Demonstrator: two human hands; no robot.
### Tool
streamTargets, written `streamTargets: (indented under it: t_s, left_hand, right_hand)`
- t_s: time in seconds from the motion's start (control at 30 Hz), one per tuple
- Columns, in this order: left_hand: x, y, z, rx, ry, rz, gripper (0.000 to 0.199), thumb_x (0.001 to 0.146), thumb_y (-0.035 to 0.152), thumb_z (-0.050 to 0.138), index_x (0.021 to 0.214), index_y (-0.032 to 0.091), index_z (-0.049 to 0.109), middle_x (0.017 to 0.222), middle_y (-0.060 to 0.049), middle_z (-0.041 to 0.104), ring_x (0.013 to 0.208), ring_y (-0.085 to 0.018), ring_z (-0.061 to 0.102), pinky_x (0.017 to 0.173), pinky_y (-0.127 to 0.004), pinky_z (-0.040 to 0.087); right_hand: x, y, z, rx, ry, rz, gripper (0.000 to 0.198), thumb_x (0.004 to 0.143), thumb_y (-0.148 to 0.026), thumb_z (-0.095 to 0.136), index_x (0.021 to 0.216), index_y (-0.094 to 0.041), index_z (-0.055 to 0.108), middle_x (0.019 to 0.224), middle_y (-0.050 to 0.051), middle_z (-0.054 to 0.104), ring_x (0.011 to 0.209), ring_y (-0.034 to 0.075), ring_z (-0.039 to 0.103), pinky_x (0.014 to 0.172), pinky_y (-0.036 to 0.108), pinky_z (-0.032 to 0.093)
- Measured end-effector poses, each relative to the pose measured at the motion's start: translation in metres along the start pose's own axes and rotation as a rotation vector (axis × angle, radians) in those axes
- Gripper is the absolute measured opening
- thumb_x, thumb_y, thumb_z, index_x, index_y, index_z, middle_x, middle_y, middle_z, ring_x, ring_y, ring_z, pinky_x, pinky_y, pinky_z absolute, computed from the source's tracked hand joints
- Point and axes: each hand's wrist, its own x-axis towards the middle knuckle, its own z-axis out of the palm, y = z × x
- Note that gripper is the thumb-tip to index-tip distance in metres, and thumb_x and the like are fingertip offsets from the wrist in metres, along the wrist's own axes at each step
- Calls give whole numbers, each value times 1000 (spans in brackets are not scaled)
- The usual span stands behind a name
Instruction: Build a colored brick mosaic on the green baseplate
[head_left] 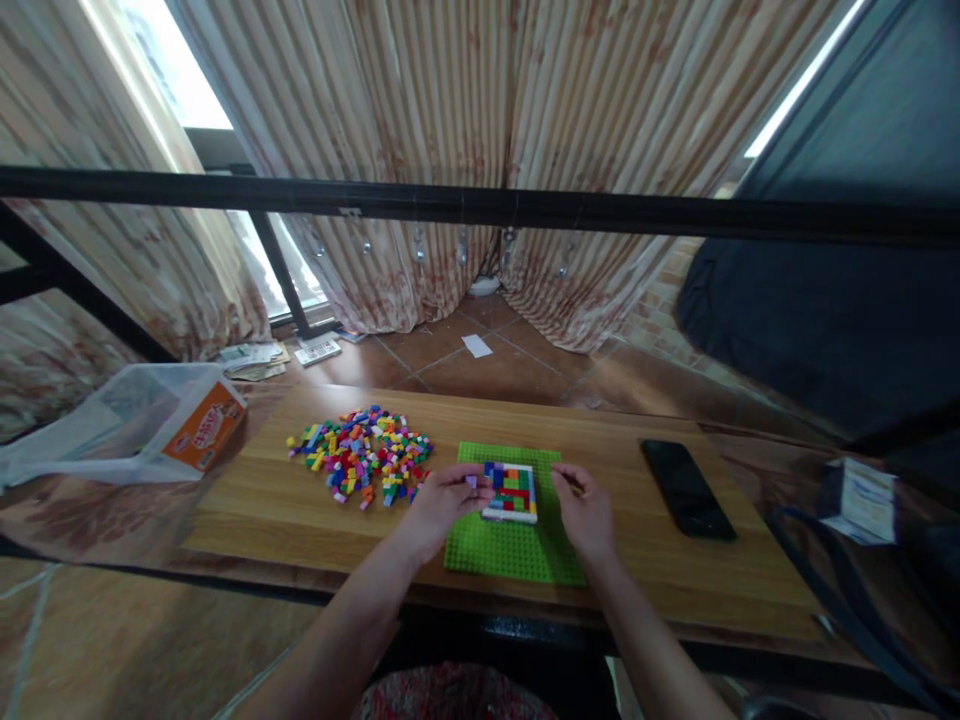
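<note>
A green studded baseplate (502, 555) lies on the wooden table. On it sits a low block build (517, 490) of red, green, blue, yellow and orange bricks, edged in white along several sides. My left hand (439, 505) is at the build's left side, with a small lavender toy brick (471, 481) between thumb and fingers. Its fingertips overlap the build's left edge, hiding part of it. My right hand (585, 510) is over the baseplate's right edge, apart from the build. Its fingers are curled together, and whatever may be inside them is too small to make out.
A loose pile of coloured bricks (367, 450) spreads over the table's left part. A black phone (686, 490) lies at the right. Left of the table stands a clear plastic bin (157, 420) with an orange label. A black metal bar (450, 203) crosses beyond the table, before curtains (420, 100).
</note>
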Motion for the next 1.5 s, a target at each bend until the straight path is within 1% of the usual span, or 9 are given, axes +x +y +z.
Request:
streamTargets:
  t_s: [0.17, 0.3, 0.4, 0.6, 0.73, 0.87, 1.0, 1.23, 1.5]
  left_hand:
    - [3, -6, 2, 53, -43, 5, 29, 78, 17, 69, 105, 12, 61, 91, -9, 73, 68, -13, 69, 66, -25, 55]
    - [2, -13, 3, 117, -65, -14, 37, 76, 27, 72, 108, 14, 59, 90, -7, 73, 67, -14, 69, 59, -22, 52]
    - [1, -19, 6, 135, -92, -25, 41, 74, 31, 73, 110, 15, 60, 80, -3, 70, 65, -13, 67, 59, -22, 51]
    - [5, -23, 12, 195, -77, -21, 42, 77, 31, 64, 115, 16, 57, 77, -1, 68, 61, -13, 64, 52, -21, 47]
    - [9, -19, 11, 323, -47, 27, 45, 82, 30, 53, 124, 13, 52, 65, 3, 64, 41, -7, 47, 42, -19, 35]
    - [14, -22, 9, 442, -121, 51, 46, 83, 26, 47, 127, 13, 51, 57, 5, 60, 38, -7, 39, 41, -19, 30]
    - [23, -33, 8, 610, -205, 153, 40, 82, 22, 46, 120, 15, 58, 59, 3, 62, 43, -9, 43, 45, -21, 31]
    - [32, -40, 10, 691, -195, 189, 37, 81, 22, 45, 113, 17, 62, 59, 1, 63, 51, -14, 51, 51, -24, 34]
    - [25, -34, 16, 745, -152, 169, 45, 82, 22, 45, 125, 14, 56, 60, 0, 65, 49, -15, 50, 50, -25, 35]
  right_hand:
    - [-16, -16, -11, -85, -90, -175, 27, 86, -42, 56, 93, -19, 69, 97, 10, 70, 87, 22, 64, 80, 38, 51]
    - [-33, -43, 1, -151, -285, -404, 23, 87, -34, 59, 105, -25, 70, 111, 7, 66, 107, 22, 59, 95, 39, 47]
    - [-40, -52, 12, -206, -351, -457, 22, 89, -31, 59, 107, -27, 70, 112, 5, 66, 109, 21, 57, 96, 39, 47]
    - [-29, -46, 16, -290, -379, -487, 19, 92, -31, 55, 100, -26, 71, 107, 5, 65, 106, 22, 56, 94, 40, 46]
    - [-2, -41, 16, -418, -371, -480, 20, 92, -31, 54, 98, -25, 72, 109, 7, 62, 106, 24, 54, 95, 43, 45]
    - [14, -35, 22, -534, -423, -470, 18, 89, -28, 57, 96, -24, 74, 114, 8, 60, 110, 25, 52, 98, 45, 43]
    - [14, -34, 24, -573, -449, -492, 21, 90, -28, 55, 99, -24, 74, 116, 9, 59, 111, 25, 51, 98, 46, 43]
    - [12, -34, 21, -586, -422, -536, 23, 89, -32, 56, 102, -27, 74, 120, 9, 61, 115, 29, 49, 98, 51, 43]
    - [14, -28, 29, -376, -338, -317, 31, 91, -43, 51, 95, -21, 73, 108, 10, 67, 105, 24, 59, 96, 44, 45]
